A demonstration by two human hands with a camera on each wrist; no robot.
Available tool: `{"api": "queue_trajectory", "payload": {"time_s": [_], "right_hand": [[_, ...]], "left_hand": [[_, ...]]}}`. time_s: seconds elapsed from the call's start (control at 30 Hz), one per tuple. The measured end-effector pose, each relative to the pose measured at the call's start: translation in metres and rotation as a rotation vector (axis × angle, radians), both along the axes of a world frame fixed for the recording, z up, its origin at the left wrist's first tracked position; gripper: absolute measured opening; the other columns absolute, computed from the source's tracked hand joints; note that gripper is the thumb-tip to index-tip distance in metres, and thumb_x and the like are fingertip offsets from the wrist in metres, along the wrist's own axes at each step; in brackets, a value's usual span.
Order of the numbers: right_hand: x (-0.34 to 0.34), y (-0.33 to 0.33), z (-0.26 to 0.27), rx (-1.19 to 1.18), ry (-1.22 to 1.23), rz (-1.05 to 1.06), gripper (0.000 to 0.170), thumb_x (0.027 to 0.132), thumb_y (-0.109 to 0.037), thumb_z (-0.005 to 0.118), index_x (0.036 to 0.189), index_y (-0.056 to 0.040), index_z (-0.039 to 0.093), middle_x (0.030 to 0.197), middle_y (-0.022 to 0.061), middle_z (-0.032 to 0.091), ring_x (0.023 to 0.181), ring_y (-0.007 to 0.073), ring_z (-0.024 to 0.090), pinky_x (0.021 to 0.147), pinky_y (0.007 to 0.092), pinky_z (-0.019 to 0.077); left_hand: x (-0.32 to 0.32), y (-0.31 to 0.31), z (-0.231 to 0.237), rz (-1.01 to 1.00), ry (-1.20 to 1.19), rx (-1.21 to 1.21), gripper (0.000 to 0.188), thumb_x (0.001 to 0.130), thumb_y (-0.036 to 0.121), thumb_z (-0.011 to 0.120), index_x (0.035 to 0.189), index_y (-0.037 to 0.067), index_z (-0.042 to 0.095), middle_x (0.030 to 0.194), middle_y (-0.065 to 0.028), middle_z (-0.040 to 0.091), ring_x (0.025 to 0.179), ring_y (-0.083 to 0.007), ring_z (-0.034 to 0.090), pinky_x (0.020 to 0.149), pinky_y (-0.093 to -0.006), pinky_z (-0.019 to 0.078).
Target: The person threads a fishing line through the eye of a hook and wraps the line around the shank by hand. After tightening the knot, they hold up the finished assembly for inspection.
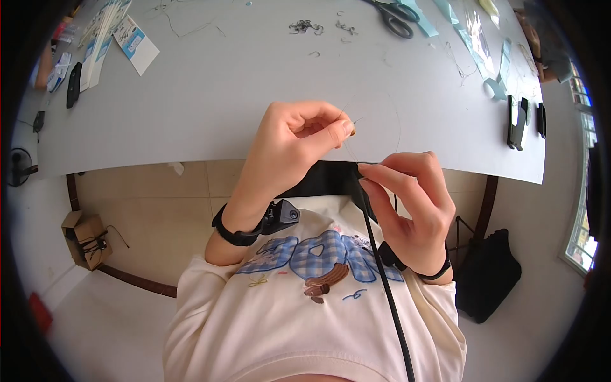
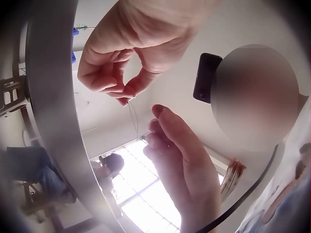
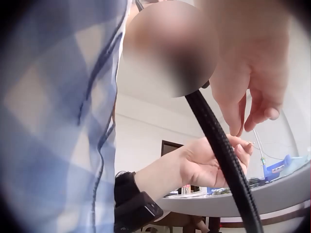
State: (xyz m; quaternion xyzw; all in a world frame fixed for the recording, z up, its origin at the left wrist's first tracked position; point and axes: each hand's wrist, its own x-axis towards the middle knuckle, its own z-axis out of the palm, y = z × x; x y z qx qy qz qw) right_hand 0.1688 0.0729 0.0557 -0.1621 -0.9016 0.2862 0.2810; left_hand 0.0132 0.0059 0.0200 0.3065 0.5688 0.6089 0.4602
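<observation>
In front of the chest, by the near edge of the grey-white counter (image 1: 216,121), the left hand (image 1: 296,143) pinches a thin, nearly transparent thread (image 2: 137,127) between thumb and index finger; a tiny dark thing at these fingertips is too small to identify. The right hand (image 1: 410,200), a little lower, seems to pinch the same thread with thumb and index finger. So the thread lies in the gap between both hands, close to their fingertips. They are probably held near each other and raised because so fine a thing needs close control. Beyond them, small dark metal hooks (image 1: 305,27) lie in a loose pile, perhaps grouped so that none gets lost. To their right lie black-handled scissors (image 1: 386,11); far left, white-and-blue paper cards (image 1: 135,46).
</observation>
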Motion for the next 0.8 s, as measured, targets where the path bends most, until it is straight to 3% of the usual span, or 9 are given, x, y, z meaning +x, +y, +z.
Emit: {"api": "queue_trajectory", "payload": {"time_s": [0.4, 0.53, 0.8], "right_hand": [[-0.013, -0.007, -0.035, 0.027, 0.020, -0.251, 0.021, 0.066, 0.003, 0.067, 0.085, -0.0025, 0.059, 0.075, 0.0066, 0.046, 0.063, 0.0210, 0.048, 0.052, 0.0312, 0.0401], [-0.014, -0.003, -0.040, 0.038, 0.047, -0.194, 0.020, 0.066, 0.004, 0.066, 0.083, -0.0021, 0.059, 0.073, 0.0066, 0.046, 0.061, 0.0215, 0.048, 0.052, 0.0310, 0.0402], [-0.006, -0.006, -0.041, -0.131, 0.081, -0.282, 0.016, 0.066, 0.010, 0.061, 0.076, -0.0013, 0.057, 0.068, 0.0070, 0.049, 0.057, 0.0207, 0.049, 0.050, 0.0287, 0.0403]], "left_hand": [[0.006, 0.003, 0.000, 0.033, -0.038, -0.004, 0.011, 0.079, 0.009, 0.058, 0.077, -0.001, 0.062, 0.069, -0.0022, 0.059, 0.061, -0.0062, 0.050, 0.058, -0.0189, 0.0397], [0.006, 0.003, 0.000, 0.019, -0.026, 0.001, 0.010, 0.079, 0.008, 0.057, 0.077, -0.001, 0.062, 0.069, -0.0022, 0.059, 0.061, -0.0063, 0.050, 0.058, -0.0189, 0.0398], [0.006, 0.002, 0.001, 0.027, 0.113, -0.033, 0.011, 0.080, 0.008, 0.057, 0.078, -0.002, 0.061, 0.069, -0.0020, 0.059, 0.062, -0.0064, 0.050, 0.058, -0.0190, 0.0397]]}}
